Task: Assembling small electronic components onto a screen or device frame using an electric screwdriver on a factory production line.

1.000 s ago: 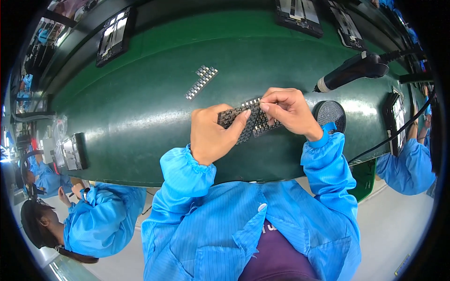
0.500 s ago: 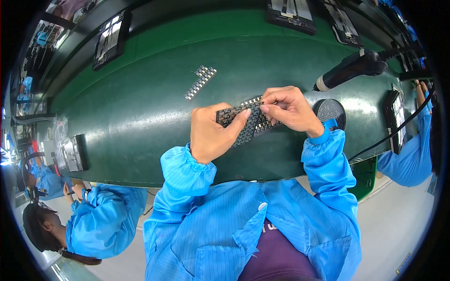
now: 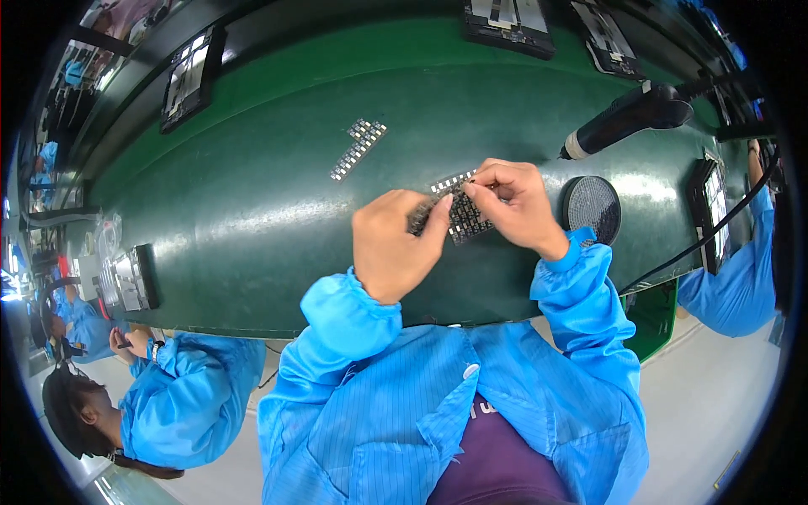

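Between my hands is a black sheet of small parts (image 3: 468, 220), patterned with rows of pale squares. My left hand (image 3: 396, 242) pinches it from the left, and a dark blurred piece shows beside its thumb. My right hand (image 3: 518, 206) has thumb and forefinger together at the sheet's upper right; anything tiny in that pinch is hidden. A similar loose piece (image 3: 358, 150), narrow and stepped, lies on the green mat (image 3: 252, 194) beyond my left hand.
A round dark dish (image 3: 592, 209) sits right of my right hand. Beyond it, a black power screwdriver (image 3: 623, 122) points toward the mat. Opened flat devices (image 3: 189, 80) stand along the far edge. At lower left, a co-worker in blue (image 3: 185, 396) sits close.
My left hand has shifted slightly right and turned, so the wide sheet that stuck out by its fingers is now mostly hidden. My right hand stays nearly in place.
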Motion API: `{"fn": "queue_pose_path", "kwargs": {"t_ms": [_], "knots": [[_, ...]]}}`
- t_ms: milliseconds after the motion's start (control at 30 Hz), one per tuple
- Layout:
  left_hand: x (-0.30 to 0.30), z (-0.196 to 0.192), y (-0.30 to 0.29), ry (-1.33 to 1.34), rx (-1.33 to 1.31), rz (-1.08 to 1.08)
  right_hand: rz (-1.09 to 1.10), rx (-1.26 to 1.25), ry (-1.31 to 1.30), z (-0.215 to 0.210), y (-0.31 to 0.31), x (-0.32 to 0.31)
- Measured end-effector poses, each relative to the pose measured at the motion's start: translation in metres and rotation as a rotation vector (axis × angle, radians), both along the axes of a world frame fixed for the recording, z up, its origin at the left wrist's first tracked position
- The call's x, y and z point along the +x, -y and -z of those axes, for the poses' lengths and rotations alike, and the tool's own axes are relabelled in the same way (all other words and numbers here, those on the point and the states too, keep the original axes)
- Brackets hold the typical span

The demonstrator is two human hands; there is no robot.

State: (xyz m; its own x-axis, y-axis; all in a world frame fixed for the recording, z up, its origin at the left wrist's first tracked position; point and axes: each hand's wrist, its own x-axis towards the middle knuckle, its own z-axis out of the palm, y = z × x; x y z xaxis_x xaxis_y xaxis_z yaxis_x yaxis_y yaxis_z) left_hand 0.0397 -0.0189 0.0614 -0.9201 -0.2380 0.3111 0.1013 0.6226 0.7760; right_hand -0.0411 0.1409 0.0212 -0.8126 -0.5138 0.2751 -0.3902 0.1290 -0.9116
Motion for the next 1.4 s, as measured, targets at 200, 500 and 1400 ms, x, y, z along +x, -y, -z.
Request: {"fn": "queue_pose_path", "kwargs": {"t_ms": [200, 500, 1400], "knots": [[-0.005, -0.005, 0.01, 0.237, 0.265, 0.005, -0.27, -0.052, 0.273, -0.011, -0.008, -0.007], [-0.001, 0.01, 0.01, 0.233, 0.28, 0.143, -0.108, -0.052, 0.214, -0.003, -0.006, -0.002], [0.001, 0.005, 0.006, 0.236, 0.304, 0.039, 0.024, -0.022, 0.052, -0.001, 0.002, 0.004]]}}
